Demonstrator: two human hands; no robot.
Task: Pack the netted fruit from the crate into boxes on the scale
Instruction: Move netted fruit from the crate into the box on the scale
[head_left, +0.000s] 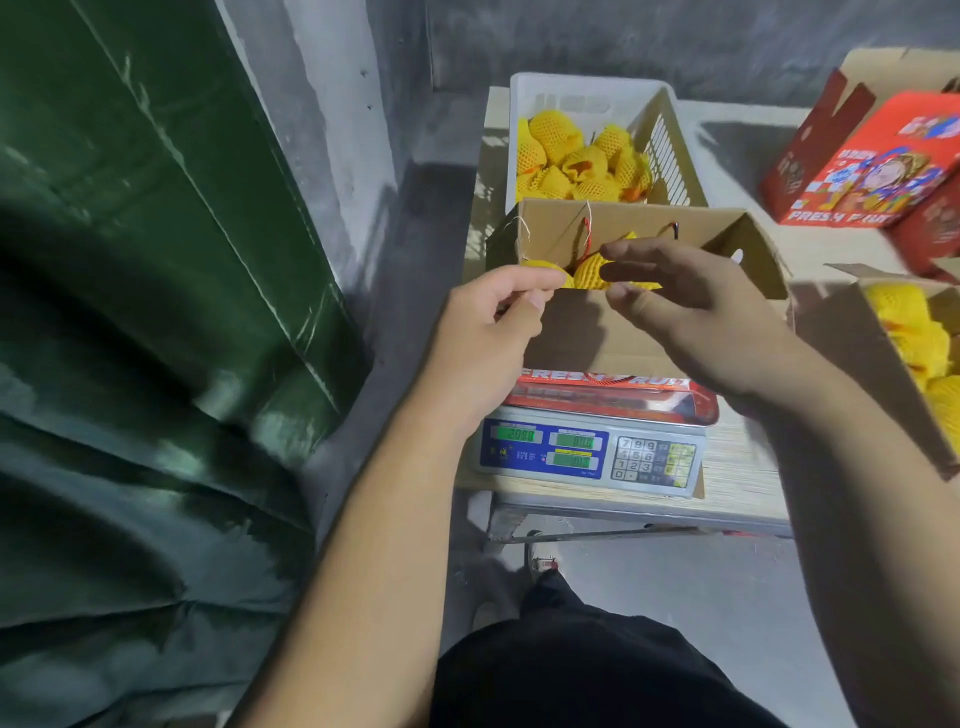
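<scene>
— Hovering, both hands over the box (613, 332) on the scale (592, 457)?
— Yes. Left hand (483, 332) fingers curled, pinching nothing I can make out; right hand (691, 312) loose. Netted fruit (589, 273) inside; more in the crate (670, 150).

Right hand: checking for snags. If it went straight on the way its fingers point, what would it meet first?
Probably the left hand, as the right hand points leftward; depth is unclear.
</scene>
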